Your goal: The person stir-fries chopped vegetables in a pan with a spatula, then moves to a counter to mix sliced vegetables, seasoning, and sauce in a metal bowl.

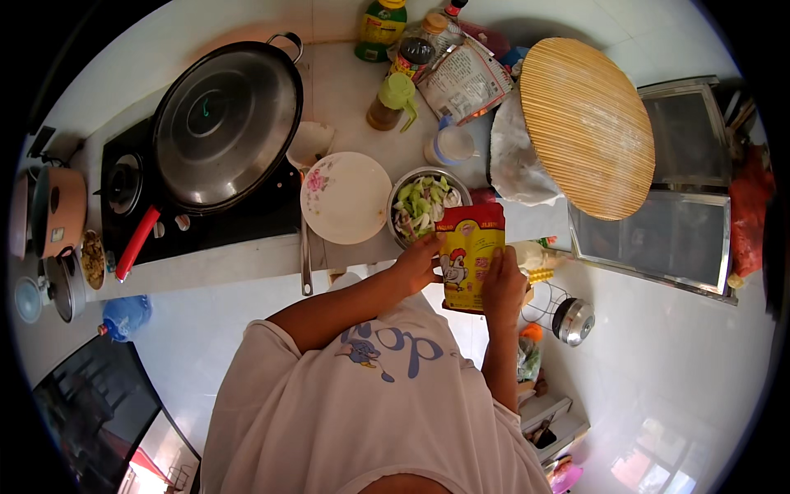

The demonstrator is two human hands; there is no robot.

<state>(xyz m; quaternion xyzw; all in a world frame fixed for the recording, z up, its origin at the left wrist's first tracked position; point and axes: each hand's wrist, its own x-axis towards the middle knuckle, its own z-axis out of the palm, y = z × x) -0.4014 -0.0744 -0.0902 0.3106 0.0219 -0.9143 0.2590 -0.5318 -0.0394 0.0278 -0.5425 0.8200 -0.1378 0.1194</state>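
Note:
A red and yellow seasoning packet [467, 247] with a chicken printed on it is held upright between my two hands, just past the counter's front edge. My left hand [421, 262] grips its left edge. At the lower right side, my right hand [506, 287] has its fingers closed on it. Behind the packet, a steel bowl [391, 216] holds chopped green and whitish vegetables [424, 200]; the packet hides part of its right side. Left of the bowl lies a white plate [349, 204] with a pink flower pattern.
A lidded wok [228, 126] with a red handle [137, 244] sits on the black gas stove [259, 216]. Bottles, a green-lidded oil pot [395, 99] and a plastic jar [450, 146] stand behind the bowl. A round slatted board [586, 129] leans at right. A metal utensil handle [306, 259] overhangs the edge.

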